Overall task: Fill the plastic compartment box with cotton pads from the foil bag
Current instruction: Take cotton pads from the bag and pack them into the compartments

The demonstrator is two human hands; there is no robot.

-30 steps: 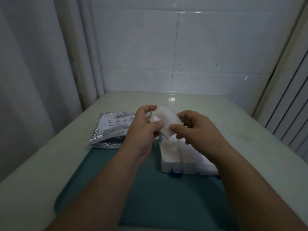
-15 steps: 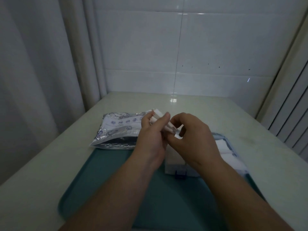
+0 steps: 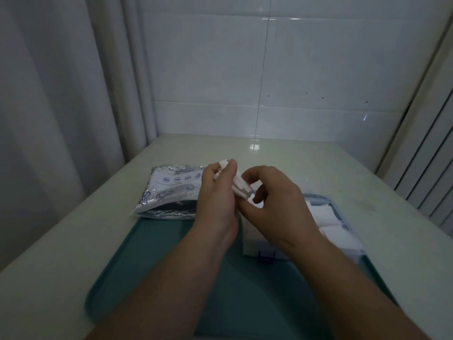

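My left hand [image 3: 217,192] grips a small stack of white cotton pads [image 3: 239,184], held edge-on above the box. My right hand [image 3: 274,204] is beside it, its thumb and fingertips touching the lower end of the stack. Below them lies the clear plastic compartment box [image 3: 328,224] on the teal tray [image 3: 147,266], with white pads showing in its compartments; my right hand and forearm hide much of it. The silver foil bag [image 3: 169,192] with blue print lies flat left of my hands, partly on the tray's far edge.
The tray sits on a pale table [image 3: 318,163] that ends at a tiled wall behind. A curtain [image 3: 61,94] hangs at the left and slatted panels [image 3: 429,168] stand at the right. A blue latch [image 3: 266,256] marks the box's near side.
The pad stack has been turned from flat-facing to edge-on between my hands. My view shifted, so the box's right compartments now show.
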